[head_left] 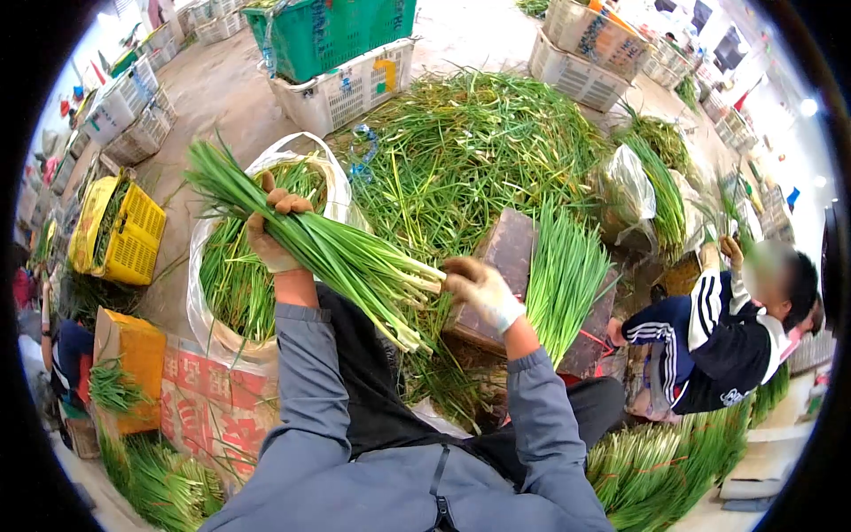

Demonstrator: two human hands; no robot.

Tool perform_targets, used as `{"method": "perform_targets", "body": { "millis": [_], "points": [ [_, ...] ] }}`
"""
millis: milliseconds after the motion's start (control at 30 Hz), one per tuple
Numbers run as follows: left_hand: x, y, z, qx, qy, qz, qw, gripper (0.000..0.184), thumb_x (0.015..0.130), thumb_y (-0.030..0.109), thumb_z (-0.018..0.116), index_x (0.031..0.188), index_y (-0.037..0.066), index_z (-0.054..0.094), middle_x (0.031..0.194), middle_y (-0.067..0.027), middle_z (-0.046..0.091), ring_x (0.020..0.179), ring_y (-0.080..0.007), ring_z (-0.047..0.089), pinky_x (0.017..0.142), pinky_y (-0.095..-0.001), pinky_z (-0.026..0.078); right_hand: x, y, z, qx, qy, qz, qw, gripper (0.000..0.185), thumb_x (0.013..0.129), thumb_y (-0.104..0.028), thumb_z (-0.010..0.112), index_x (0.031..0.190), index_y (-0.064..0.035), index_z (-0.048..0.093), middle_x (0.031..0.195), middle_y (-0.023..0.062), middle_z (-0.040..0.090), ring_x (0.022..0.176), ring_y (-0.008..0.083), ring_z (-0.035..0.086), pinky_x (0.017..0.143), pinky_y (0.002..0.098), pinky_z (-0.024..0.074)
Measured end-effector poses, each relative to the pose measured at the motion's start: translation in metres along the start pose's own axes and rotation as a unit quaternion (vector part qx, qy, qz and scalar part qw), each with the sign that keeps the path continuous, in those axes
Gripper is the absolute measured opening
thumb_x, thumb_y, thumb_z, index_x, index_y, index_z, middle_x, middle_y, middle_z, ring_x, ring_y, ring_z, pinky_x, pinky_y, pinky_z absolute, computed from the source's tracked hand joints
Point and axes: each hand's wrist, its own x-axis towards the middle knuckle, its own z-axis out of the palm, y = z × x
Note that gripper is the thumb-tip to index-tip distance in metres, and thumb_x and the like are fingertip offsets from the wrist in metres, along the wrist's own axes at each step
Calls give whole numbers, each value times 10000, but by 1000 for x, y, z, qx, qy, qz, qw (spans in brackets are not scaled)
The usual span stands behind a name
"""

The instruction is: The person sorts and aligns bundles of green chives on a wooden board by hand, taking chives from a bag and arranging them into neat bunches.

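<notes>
My left hand [273, 229], in a soiled work glove, is wrapped round a thick bunch of green chives [328, 248]. The leafy tops point to the upper left, and the pale stalk ends fan out to the lower right. At those pale ends, my gloved right hand [483, 291] pinches some of the stalks. Just right of that hand, a neat pile of chives [563, 279] lies on a dark brown board [508, 239].
A large heap of loose chives [470, 151] covers the floor ahead. A white sack [202, 297] of greens stands at left. Behind are a green crate [332, 40] and a yellow crate [133, 235]. A co-worker [718, 337] sits at right, beside bundled chives [665, 461].
</notes>
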Motion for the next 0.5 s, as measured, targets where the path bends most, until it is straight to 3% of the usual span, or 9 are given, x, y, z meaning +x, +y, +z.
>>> {"method": "perform_targets", "body": {
  "millis": [33, 67, 133, 167, 267, 300, 367, 467, 500],
  "points": [
    [1, 2, -2, -1, 0, -7, 1000, 603, 861, 166, 643, 1418, 29, 457, 980, -26, 583, 894, -165, 579, 918, -368, 453, -10, 6, 7, 10, -61, 3, 998, 637, 930, -265, 635, 1469, -26, 395, 1345, 155, 578, 1192, 236, 585, 970, 323, 512],
    [1, 7, -5, -8, 6, -4, 1000, 601, 856, 156, 644, 1414, 30, 464, 980, -24, 579, 891, -166, 574, 922, -367, 449, -27, -7, 21, 112, -82, 42, 989, 621, 939, -254, 623, 1471, -31, 393, 1319, 151, 588, 1174, 228, 589, 950, 330, 521],
    [0, 12, -9, -14, 16, -5, 1000, 598, 851, 146, 646, 1411, 30, 470, 980, -22, 575, 888, -167, 569, 926, -366, 446, -43, -7, 40, 135, -144, 43, 979, 603, 947, -257, 612, 1461, -26, 400, 1296, 167, 585, 1153, 219, 595, 897, 347, 539],
    [0, 12, -10, -17, 13, -3, 1000, 592, 848, 134, 643, 1406, 30, 475, 983, -22, 573, 888, -167, 568, 927, -369, 445, -50, -2, 54, 160, -147, 34, 975, 596, 954, -249, 606, 1461, -20, 392, 1251, 151, 602, 1074, 219, 626, 845, 343, 549],
    [-1, 11, -10, -14, 6, 2, 1000, 583, 845, 108, 638, 1400, 32, 479, 993, -24, 569, 892, -173, 568, 933, -375, 445, -60, -14, 64, 139, -148, 158, 966, 449, 966, -219, 591, 1355, -7, 515, 1061, 94, 673, 787, 172, 661, 688, 284, 541],
    [-1, 12, -9, -13, 17, -3, 1000, 584, 846, 112, 639, 1401, 33, 477, 991, -26, 567, 893, -174, 567, 935, -377, 444, -62, -14, 66, 138, -148, 158, 966, 449, 966, -219, 591, 1355, -7, 515, 1061, 94, 673, 787, 172, 661, 688, 284, 541],
    [-2, 14, -8, -11, 28, -7, 1000, 586, 846, 115, 640, 1402, 33, 476, 989, -28, 566, 895, -176, 565, 937, -378, 444, -68, -17, 73, 2, -53, 50, 997, 388, 961, -204, 609, 1286, 4, 565, 1005, 85, 672, 722, 120, 637, 613, 255, 517],
    [-4, 13, -8, 1, 24, 4, 1000, 600, 849, 128, 645, 1413, 27, 463, 990, -35, 565, 915, -188, 570, 951, -384, 441, -79, -31, 70, 76, -11, 79, 994, 385, 947, -166, 633, 1287, 0, 565, 1007, 89, 670, 709, 104, 629, 588, 248, 511],
    [-4, 14, -8, 14, 28, 11, 999, 601, 852, 138, 648, 1412, 22, 463, 1003, -41, 571, 926, -195, 574, 956, -389, 442, -80, -27, 72, 113, 13, 83, 990, 357, 931, -98, 639, 1258, 20, 562, 1017, 95, 670, 733, 106, 645, 607, 242, 528]
  ]
}}
